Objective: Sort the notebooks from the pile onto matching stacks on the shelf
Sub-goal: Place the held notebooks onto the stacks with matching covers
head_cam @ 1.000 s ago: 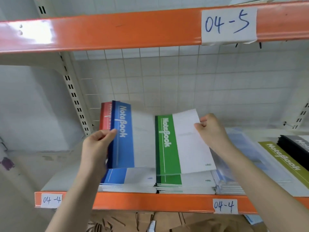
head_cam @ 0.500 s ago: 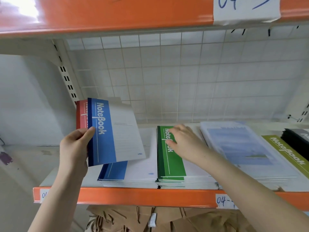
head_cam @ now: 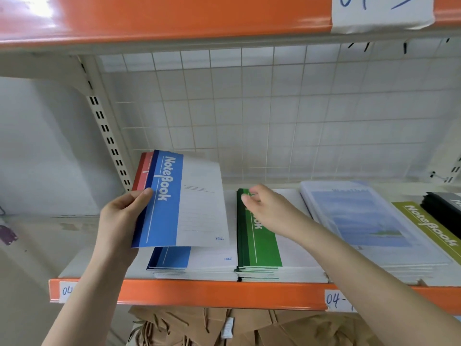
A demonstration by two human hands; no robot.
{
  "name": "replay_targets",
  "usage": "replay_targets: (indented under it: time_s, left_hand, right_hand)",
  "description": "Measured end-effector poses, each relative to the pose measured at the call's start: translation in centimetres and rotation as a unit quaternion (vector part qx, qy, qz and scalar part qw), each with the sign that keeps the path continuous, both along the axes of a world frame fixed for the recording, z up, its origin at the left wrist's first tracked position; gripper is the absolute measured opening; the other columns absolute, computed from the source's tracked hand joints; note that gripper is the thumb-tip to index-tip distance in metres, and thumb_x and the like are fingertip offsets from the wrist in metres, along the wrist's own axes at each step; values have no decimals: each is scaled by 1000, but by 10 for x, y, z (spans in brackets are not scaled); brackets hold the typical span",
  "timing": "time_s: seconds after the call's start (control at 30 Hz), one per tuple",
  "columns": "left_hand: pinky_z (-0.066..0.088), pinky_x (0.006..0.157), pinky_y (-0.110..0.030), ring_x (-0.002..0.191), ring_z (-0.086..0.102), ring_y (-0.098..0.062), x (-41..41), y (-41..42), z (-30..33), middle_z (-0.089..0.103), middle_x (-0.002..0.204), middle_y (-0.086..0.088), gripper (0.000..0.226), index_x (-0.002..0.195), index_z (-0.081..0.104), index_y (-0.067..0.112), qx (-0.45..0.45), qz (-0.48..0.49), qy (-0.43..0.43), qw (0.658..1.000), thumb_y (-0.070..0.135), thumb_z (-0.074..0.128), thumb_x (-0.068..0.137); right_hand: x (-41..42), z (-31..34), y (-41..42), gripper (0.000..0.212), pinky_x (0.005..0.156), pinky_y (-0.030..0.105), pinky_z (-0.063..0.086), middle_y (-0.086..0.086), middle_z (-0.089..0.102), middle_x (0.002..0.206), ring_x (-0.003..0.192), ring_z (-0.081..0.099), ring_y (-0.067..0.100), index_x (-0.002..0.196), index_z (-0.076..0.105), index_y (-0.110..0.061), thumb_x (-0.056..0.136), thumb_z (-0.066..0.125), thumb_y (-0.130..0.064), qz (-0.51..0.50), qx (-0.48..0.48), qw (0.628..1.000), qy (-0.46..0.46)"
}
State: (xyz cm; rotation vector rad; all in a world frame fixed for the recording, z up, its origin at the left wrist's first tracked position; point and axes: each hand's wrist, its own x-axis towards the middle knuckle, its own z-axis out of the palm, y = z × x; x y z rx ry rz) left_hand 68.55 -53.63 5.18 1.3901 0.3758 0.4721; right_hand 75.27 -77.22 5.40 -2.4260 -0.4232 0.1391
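Now the left hand (head_cam: 119, 218) has a firm grip on the blue notebook (head_cam: 179, 201), a red notebook (head_cam: 143, 171) tucked behind it, both tilted up above the blue stack (head_cam: 192, 263) on the shelf (head_cam: 212, 292). The right hand (head_cam: 272, 208), fingers loose, hovers over the green stack (head_cam: 259, 253) alongside.
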Motion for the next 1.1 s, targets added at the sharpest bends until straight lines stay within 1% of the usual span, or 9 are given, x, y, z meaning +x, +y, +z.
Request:
replay_targets:
  time_s: [0.1,0.17,0.27,0.4,0.5,0.6,0.8,0.97,1.1]
  left_hand:
    - [51,44,-21,50,63,-16,-1,-8,-4,69,70,-7,20,81,64,8,-13,-13,-4,1000,25,63,90]
    - [50,44,-21,50,64,-16,-1,-12,-5,70,68,-5,21,82,65,10,0,-22,-3,1000,28,60,92]
    - [52,51,-23,65,68,-16,1,-4,-9,73,81,-5,17,84,68,15,97,18,-16,995,26,59,93]
    - [53,61,-13,80,61,-13,-4,27,-12,65,105,-8,21,112,67,13,188,93,-27,977,8,60,92]
    - [54,69,-13,78,59,-8,-11,43,-8,64,105,-8,27,114,63,19,185,147,-58,970,5,61,91]
    - [53,88,-35,87,61,-16,-15,54,-8,67,103,-10,25,108,67,24,197,213,-87,953,10,61,89]
    - [53,91,-43,93,62,-12,-26,48,0,66,91,18,19,89,69,43,182,268,-155,933,29,57,85]
    - [52,92,-46,89,63,-12,-25,27,-8,69,83,21,31,83,71,45,176,218,-161,946,16,62,87]
    - [52,91,-42,86,61,-3,-22,11,-13,68,82,25,34,86,67,42,177,212,-187,943,8,60,90]
  right_hand:
    - [1,9,17,64,85,39,55,18,58,120,96,65,24,145,20,-10,96,48,-40,-19,264,948,178]
    - [3,8,27,63,74,34,56,12,62,111,86,65,20,141,22,-6,94,56,-30,-19,323,923,210]
    - [8,5,33,59,62,22,46,4,62,103,81,60,15,141,25,-10,93,57,-22,-20,212,971,105]
    - [10,-1,33,46,60,32,43,8,58,88,75,57,23,135,34,-5,95,51,-20,-9,57,998,5]
    - [5,-13,35,38,60,33,42,12,59,86,76,58,30,127,39,-2,97,44,-24,12,-80,995,-62]
    - [2,-21,40,31,47,28,31,2,47,68,66,50,27,122,39,-4,99,39,-26,23,-171,975,-138]
    - [5,-25,47,11,45,26,21,-1,37,63,52,38,19,88,39,-9,97,41,-15,35,-221,959,-173]
    - [0,-22,51,13,50,28,26,5,51,97,91,53,26,98,55,-7,96,44,-15,37,-209,949,-232]
    - [-3,-21,54,37,89,39,45,9,51,124,116,47,26,124,53,-7,98,40,-31,133,-167,955,-205]
